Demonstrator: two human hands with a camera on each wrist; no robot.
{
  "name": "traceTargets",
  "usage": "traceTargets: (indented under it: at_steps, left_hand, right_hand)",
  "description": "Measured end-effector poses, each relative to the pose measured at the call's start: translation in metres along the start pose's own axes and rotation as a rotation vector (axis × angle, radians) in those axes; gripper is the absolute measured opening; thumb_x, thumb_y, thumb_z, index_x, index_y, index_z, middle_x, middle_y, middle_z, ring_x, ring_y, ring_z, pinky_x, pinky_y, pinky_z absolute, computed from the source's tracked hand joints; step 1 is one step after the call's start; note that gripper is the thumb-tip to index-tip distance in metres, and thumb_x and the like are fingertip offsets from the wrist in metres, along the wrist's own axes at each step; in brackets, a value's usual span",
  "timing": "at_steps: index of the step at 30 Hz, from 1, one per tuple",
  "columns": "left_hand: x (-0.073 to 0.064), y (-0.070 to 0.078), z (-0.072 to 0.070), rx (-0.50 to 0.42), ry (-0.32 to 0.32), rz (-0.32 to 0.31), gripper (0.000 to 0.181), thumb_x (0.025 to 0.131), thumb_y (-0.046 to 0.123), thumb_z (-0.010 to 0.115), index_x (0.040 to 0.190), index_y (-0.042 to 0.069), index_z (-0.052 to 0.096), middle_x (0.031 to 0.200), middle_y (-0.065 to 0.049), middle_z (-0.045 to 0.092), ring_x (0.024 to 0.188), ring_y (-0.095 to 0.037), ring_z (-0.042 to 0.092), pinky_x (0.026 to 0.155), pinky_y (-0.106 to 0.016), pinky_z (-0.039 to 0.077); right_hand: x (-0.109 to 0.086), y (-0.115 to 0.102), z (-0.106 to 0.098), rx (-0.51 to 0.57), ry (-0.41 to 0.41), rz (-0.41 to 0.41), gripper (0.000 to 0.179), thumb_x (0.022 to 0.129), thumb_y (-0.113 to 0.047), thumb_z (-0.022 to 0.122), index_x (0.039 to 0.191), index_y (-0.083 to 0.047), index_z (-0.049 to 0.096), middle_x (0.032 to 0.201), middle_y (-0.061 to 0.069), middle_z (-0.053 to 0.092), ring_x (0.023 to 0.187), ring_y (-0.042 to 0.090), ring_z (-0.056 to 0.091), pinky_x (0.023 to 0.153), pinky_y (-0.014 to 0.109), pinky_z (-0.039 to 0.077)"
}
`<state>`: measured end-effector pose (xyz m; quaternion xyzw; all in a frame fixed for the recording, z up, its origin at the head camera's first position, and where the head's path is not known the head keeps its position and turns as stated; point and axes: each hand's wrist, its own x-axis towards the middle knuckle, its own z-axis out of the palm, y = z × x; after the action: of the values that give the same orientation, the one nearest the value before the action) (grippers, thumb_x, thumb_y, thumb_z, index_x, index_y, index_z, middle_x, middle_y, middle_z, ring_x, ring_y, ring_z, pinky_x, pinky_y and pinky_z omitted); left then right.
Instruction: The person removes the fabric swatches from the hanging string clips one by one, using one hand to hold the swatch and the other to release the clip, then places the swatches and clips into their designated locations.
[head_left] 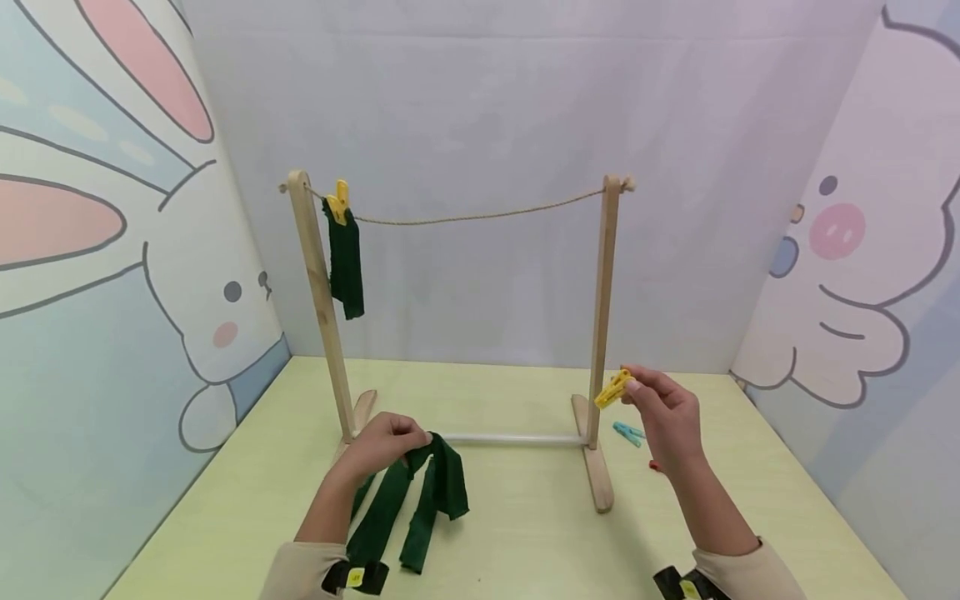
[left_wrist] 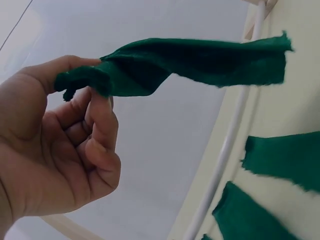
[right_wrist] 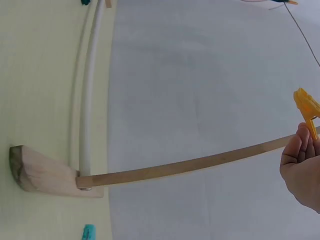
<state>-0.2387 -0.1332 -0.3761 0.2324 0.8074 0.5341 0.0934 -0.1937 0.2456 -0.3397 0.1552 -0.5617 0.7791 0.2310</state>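
My left hand (head_left: 384, 443) pinches one end of a dark green cloth strip (left_wrist: 150, 65) between thumb and fingertips. The strip droops from the fingers above the table in the head view. More green strips (head_left: 381, 517) lie below and beside it on the table. My right hand (head_left: 671, 417) holds a yellow clothespin (head_left: 613, 389) between thumb and fingers, near the right post; the right wrist view shows only part of this hand. Another green strip (head_left: 347, 271) hangs at the left end of the rope (head_left: 480, 217), clipped by a second yellow clothespin (head_left: 339, 202).
A wooden rack stands on the pale table (head_left: 517, 508), with a left post (head_left: 324, 308), a right post (head_left: 604, 308) and a white crossbar (head_left: 517, 438). Right of it lie a blue clothespin (head_left: 628, 433) and a small red item (head_left: 656, 466), partly hidden by my right wrist.
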Motion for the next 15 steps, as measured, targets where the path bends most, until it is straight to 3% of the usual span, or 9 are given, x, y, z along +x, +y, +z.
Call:
traceTargets:
  at_steps: [3, 7, 11, 15]
  left_hand:
    - [-0.003, -0.002, 0.008, -0.039, 0.028, -0.032, 0.023, 0.092, 0.015, 0.059, 0.080, -0.003, 0.066, 0.070, -0.003, 0.058, 0.066, -0.017, 0.053, 0.063, -0.041, 0.050]
    - [-0.004, -0.003, 0.019, -0.080, 0.084, -0.111, 0.025, 0.091, 0.017, 0.060, 0.077, -0.003, 0.065, 0.063, -0.001, 0.054, 0.060, -0.016, 0.052, 0.054, -0.032, 0.045]
    - [-0.003, -0.003, 0.028, -0.111, 0.160, -0.186, 0.027, 0.090, 0.017, 0.059, 0.069, 0.000, 0.062, 0.055, 0.000, 0.049, 0.047, -0.013, 0.043, 0.047, -0.025, 0.035]
    - [0.002, -0.004, 0.035, -0.198, 0.265, -0.234, 0.027, 0.090, 0.014, 0.055, 0.065, 0.003, 0.059, 0.050, 0.000, 0.045, 0.041, -0.010, 0.032, 0.044, -0.024, 0.030]
  right_hand:
    - [-0.007, 0.003, -0.010, -0.007, 0.015, 0.026, 0.015, 0.092, 0.003, 0.054, 0.100, 0.006, 0.066, 0.097, 0.009, 0.064, 0.076, 0.015, 0.058, 0.075, 0.023, 0.049]
    - [-0.015, 0.006, -0.022, -0.050, 0.047, 0.083, 0.016, 0.092, -0.001, 0.055, 0.103, 0.006, 0.065, 0.097, 0.006, 0.064, 0.076, 0.014, 0.058, 0.076, 0.023, 0.049]
    - [-0.023, 0.010, -0.032, -0.095, 0.080, 0.152, 0.019, 0.093, -0.006, 0.056, 0.106, 0.005, 0.064, 0.096, 0.004, 0.063, 0.078, 0.013, 0.057, 0.078, 0.022, 0.048]
    - [-0.031, 0.012, -0.042, -0.098, 0.085, 0.182, 0.021, 0.093, -0.007, 0.056, 0.108, 0.006, 0.063, 0.095, 0.003, 0.063, 0.078, 0.012, 0.056, 0.077, 0.021, 0.048]
